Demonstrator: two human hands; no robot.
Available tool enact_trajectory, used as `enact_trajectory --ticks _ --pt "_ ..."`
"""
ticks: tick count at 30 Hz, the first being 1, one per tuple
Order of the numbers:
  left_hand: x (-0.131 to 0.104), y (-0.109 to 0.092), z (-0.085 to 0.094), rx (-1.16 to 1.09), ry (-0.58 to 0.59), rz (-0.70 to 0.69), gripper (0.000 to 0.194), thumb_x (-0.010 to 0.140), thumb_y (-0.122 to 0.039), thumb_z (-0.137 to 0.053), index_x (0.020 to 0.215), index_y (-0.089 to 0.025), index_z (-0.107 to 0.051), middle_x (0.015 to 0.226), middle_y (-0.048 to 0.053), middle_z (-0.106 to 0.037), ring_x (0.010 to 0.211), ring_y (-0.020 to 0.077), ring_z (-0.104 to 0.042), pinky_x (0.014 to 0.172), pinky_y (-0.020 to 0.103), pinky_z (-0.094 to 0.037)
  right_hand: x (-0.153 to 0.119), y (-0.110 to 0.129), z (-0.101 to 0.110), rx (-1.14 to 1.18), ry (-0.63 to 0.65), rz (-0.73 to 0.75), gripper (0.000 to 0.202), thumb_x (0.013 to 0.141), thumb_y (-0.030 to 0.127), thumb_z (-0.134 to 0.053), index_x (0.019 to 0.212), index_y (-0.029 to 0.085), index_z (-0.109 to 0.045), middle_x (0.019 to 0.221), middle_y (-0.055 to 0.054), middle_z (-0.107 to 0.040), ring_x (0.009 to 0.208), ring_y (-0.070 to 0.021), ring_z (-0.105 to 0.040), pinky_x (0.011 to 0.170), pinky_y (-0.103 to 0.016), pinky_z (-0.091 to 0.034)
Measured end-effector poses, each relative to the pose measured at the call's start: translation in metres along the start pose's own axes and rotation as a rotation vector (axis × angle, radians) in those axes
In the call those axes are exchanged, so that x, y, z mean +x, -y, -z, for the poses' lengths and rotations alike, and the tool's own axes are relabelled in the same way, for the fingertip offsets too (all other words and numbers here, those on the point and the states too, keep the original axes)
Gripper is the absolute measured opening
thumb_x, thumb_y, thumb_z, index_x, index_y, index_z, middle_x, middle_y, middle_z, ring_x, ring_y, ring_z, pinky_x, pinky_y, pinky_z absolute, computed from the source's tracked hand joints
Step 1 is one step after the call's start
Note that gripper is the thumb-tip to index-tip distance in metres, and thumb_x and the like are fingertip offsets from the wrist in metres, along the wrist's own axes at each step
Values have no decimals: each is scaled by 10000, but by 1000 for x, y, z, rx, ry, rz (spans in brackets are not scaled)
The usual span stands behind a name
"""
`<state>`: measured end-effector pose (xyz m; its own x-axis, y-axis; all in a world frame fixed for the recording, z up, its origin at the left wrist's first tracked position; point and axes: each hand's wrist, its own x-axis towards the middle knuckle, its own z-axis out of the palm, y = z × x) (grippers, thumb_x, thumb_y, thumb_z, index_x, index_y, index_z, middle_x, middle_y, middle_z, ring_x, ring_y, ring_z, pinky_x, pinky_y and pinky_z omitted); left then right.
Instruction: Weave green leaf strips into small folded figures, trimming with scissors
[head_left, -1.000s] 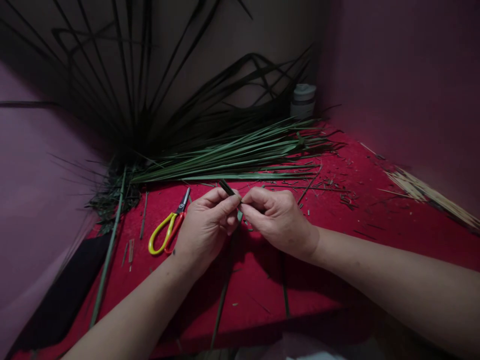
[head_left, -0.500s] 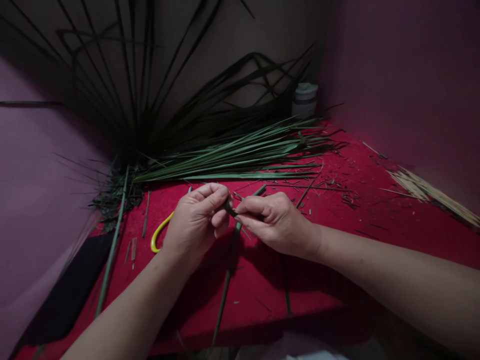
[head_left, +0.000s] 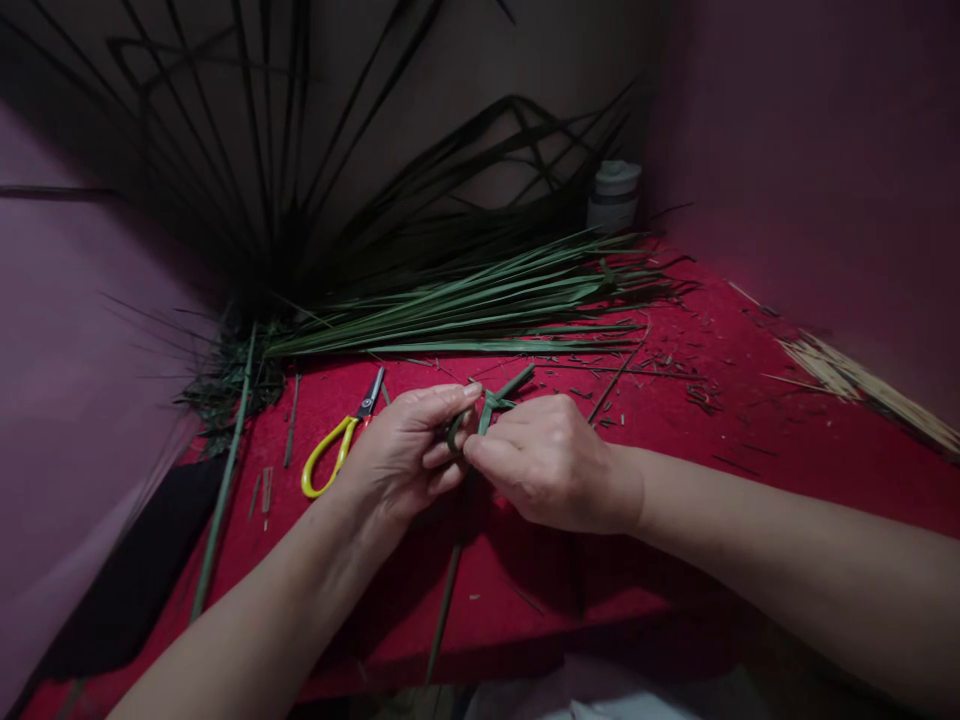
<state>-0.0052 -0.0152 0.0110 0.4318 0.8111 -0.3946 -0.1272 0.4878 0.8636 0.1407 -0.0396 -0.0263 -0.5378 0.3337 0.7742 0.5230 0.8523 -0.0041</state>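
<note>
My left hand (head_left: pixel 409 440) is closed, thumb and fingers pinching a green leaf strip (head_left: pixel 454 430) that curls between the two hands. Close against it, my right hand (head_left: pixel 559 462) has its fingers folded in on the same strip; its fingertips are partly hidden. A bright green folded bit of leaf (head_left: pixel 491 402) shows just above where the hands meet, and I cannot tell whether it belongs to the held strip. Scissors with yellow handles (head_left: pixel 328 462) lie on the red cloth left of my left hand, partly behind it. Under the hands, a long thin stalk (head_left: pixel 444 615) runs toward the front edge.
A bundle of long green leaves (head_left: pixel 465 310) stretches across the back of the red cloth (head_left: pixel 675 560). A white lidded container (head_left: pixel 613 195) stands behind it. Thin pale sticks (head_left: pixel 870 390) lie at the right, a black cloth-like piece (head_left: pixel 142 570) at the left. Leaf scraps are scattered about.
My right hand has turned knuckles-up and dropped slightly, while my left hand has shifted a little right and down. The scissors' blades and a bright folded leaf bit now show.
</note>
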Motion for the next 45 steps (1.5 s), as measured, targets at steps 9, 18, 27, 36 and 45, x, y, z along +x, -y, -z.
enact_trajectory --ticks 9,18,27,36,45 --pt "5 -4 0 -155 8 -24 285 857 -276 -494 639 -115 -582 379 -61 -385 264 22 -246 248 123 -286 4 -1 6 447 21 -432 184 817 133 -456 675 147 -571 540 10 -542 487 -82 -482 491 -208 -350" --pt "4 -1 0 99 -50 -217 139 743 -253 -657 779 -141 -582 561 -29 -531 416 68 -489 329 149 -389 12 -11 8 1057 -93 -1061 141 780 193 -545 653 134 -555 428 56 -495 344 -43 -422 355 -153 -325" --pt "2 2 -4 50 -190 -342 81 722 -137 -654 746 -129 -576 626 -30 -539 479 50 -499 378 144 -417 6 -8 1 883 -78 -934 136 788 179 -522 905 135 -576 618 11 -590 509 -83 -542 478 -195 -417" --pt "5 3 -3 42 -205 -408 58 732 -131 -636 760 -145 -587 569 -41 -534 435 61 -489 328 149 -396 6 -8 -2 937 -103 -984 138 757 169 -547 893 146 -556 607 28 -559 520 -89 -542 488 -206 -415" --pt "2 2 -6 83 -232 -381 83 683 -153 -685 740 -146 -625 549 -35 -578 428 52 -499 375 135 -404 5 -7 3 852 -54 -951 173 820 224 -482 740 142 -611 600 6 -577 524 -81 -510 519 -206 -402"
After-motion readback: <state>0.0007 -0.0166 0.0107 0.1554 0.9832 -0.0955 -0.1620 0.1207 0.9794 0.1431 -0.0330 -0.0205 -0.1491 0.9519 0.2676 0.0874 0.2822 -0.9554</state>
